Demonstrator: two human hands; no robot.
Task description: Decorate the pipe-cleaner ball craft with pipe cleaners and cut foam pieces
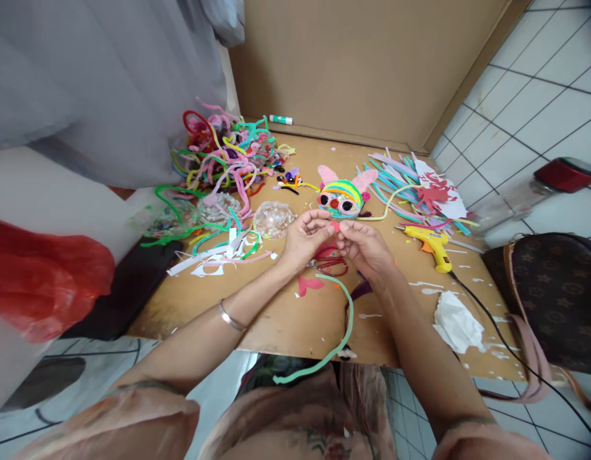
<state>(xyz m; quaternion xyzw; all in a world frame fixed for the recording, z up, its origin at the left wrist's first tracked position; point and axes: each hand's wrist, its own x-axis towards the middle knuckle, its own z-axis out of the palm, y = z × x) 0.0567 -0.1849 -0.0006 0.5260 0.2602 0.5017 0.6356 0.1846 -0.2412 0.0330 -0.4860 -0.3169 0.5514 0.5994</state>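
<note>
Red piece in hand, held above the brown desk, just in front of a decorated ball. Across that desk, at far left, rises a tangled heap of colourful pipe cleaners; at far right lies a bundle of straighter ones, a red-marked white paper overlapping it. Left hand and right hand meet mid-desk, the fingers of both pinching the red piece. Beside the right hand lies a yellow glue gun. Beyond the hands stands the decorated ball, pink-eared and round-eyed. Near the back edge lies a small glue stick.
</note>
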